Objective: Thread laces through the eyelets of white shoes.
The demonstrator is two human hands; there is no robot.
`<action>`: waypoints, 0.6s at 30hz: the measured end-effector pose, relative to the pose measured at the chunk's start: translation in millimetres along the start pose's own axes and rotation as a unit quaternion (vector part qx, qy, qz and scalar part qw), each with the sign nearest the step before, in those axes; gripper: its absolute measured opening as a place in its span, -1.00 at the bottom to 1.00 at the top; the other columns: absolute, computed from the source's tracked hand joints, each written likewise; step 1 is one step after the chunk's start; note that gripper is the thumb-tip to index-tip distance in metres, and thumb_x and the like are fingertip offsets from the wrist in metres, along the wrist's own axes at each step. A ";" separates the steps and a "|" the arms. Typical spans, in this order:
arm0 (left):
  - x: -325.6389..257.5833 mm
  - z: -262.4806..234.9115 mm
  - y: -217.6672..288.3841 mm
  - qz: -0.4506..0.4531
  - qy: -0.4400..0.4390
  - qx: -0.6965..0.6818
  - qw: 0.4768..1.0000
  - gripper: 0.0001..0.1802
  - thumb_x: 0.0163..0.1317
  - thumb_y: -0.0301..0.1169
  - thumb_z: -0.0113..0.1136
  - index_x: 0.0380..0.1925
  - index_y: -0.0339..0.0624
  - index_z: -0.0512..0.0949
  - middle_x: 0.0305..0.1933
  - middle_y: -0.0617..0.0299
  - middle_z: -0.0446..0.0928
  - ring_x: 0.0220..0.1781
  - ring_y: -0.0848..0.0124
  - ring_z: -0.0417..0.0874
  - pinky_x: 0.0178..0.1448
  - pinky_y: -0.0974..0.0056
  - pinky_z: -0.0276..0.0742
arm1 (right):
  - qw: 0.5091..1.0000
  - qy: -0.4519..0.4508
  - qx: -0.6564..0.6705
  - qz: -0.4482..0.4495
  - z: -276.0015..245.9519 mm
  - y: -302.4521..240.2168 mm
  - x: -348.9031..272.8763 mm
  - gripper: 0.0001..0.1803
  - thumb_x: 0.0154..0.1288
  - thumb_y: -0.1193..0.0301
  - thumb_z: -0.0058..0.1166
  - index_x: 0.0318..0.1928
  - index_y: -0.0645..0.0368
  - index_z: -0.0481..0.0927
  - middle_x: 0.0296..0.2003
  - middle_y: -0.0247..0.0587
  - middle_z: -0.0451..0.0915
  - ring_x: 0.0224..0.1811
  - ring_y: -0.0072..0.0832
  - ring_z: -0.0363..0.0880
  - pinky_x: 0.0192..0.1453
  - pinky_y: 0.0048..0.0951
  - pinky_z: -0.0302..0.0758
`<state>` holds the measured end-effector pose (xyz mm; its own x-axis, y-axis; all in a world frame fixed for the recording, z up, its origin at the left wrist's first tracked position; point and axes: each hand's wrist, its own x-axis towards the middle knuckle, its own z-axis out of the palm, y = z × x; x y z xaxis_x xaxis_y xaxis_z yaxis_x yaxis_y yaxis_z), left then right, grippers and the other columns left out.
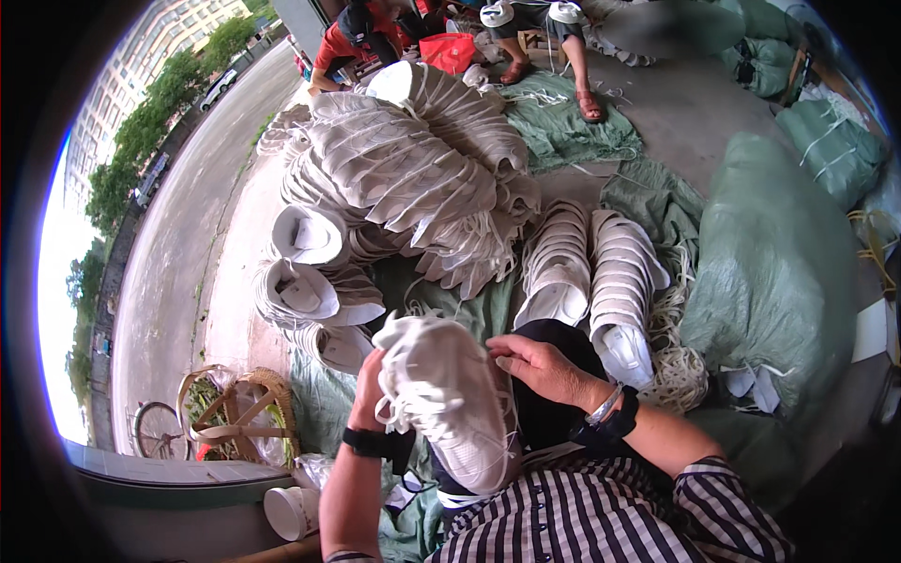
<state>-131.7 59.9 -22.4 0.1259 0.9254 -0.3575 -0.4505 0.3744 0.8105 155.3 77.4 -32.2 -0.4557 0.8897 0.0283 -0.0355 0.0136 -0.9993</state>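
A white shoe upper [460,403] with a loose bundle of laces [408,399] on it stands tilted over my lap, its toe end toward my body. My left hand [368,392] grips its left side near the top, with the fingers partly hidden behind it. On the other side, my right hand [549,368] is beside the upper's right edge, fingers stretched toward it and holding nothing that I can see. Whether its fingertips touch the edge I cannot tell.
Nested shoe uppers form a big heap [394,159] ahead, with two rows [619,291] right of it. A stuffed green sack [774,272] stands at the right beside a lace pile [678,380]. A basket [253,413] and white bucket [293,511] are at left. People sit beyond.
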 end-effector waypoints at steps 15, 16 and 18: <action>-62.0 -8.1 -34.0 0.086 -0.001 -0.072 0.994 -0.29 0.28 0.05 -0.09 0.26 -0.23 0.17 0.31 0.02 0.22 0.31 0.16 0.29 0.39 0.06 0.18 | 0.973 -0.183 -0.135 0.030 19.1 35.5 81.2 -0.75 0.05 0.58 -0.08 -0.22 0.19 0.57 -0.44 -0.40 0.54 -0.38 -0.61 0.45 -0.29 -0.51 0.41; -61.6 -12.3 -33.7 0.092 0.005 -0.077 0.993 -0.29 0.28 0.05 -0.09 0.26 -0.23 0.17 0.31 0.02 0.22 0.31 0.16 0.29 0.39 0.06 0.18 | 0.971 -0.192 -0.138 0.029 20.8 33.6 79.7 -0.75 0.05 0.58 -0.08 -0.22 0.19 0.57 -0.44 -0.40 0.54 -0.38 -0.61 0.45 -0.29 -0.51 0.41; -46.0 3.8 -11.2 0.056 -0.013 -0.170 0.984 -0.42 0.32 -0.07 -0.14 0.16 -0.30 0.30 0.07 -0.03 0.47 0.03 0.12 0.56 0.14 0.09 0.50 | 0.964 -0.214 0.121 0.103 9.3 35.2 76.0 -0.69 0.08 0.64 -0.14 -0.16 0.23 0.56 -0.39 -0.45 0.53 -0.36 -0.62 0.44 -0.25 -0.52 0.41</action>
<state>-129.1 13.4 -13.3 0.0795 0.9624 -0.2596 -0.7313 0.2332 0.6409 111.1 141.3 -65.0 -0.7984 0.5919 -0.1108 -0.0879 -0.2965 -0.9510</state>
